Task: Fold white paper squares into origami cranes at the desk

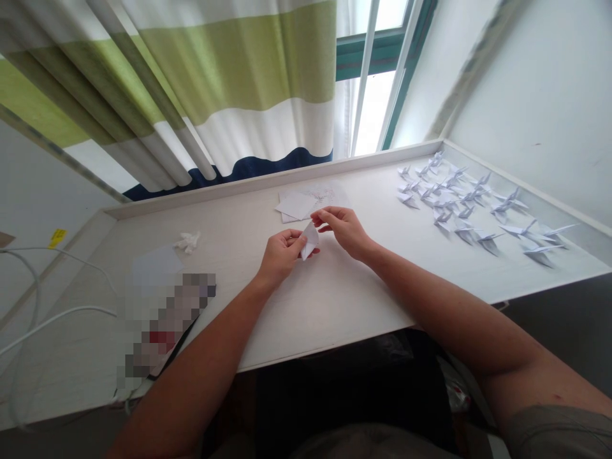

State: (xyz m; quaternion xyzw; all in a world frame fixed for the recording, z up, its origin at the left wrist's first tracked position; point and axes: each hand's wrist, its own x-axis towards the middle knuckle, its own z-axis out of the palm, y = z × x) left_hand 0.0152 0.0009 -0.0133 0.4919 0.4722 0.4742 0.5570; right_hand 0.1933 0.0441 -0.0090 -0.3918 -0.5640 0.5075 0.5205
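Note:
My left hand (281, 256) holds a small folded piece of white paper (310, 241), thumb on its face and fingers behind. The paper is diamond-shaped and stands tilted above the table. At its upper tip is my right hand (348, 231), with thumb and forefinger closed together on the point; the exact contact is small and hard to see. Just beyond my hands lie several white paper squares (295, 206), partly over a sheet with faint reddish marks (329, 193).
Several folded white paper cranes (447, 197) stand in a group on the right of the white table (229, 223). To the left are crumpled tissue (187, 242), a pale sheet (155, 266), a pixelated object (174, 322) and white cables (71, 311). A raised ledge runs along the back.

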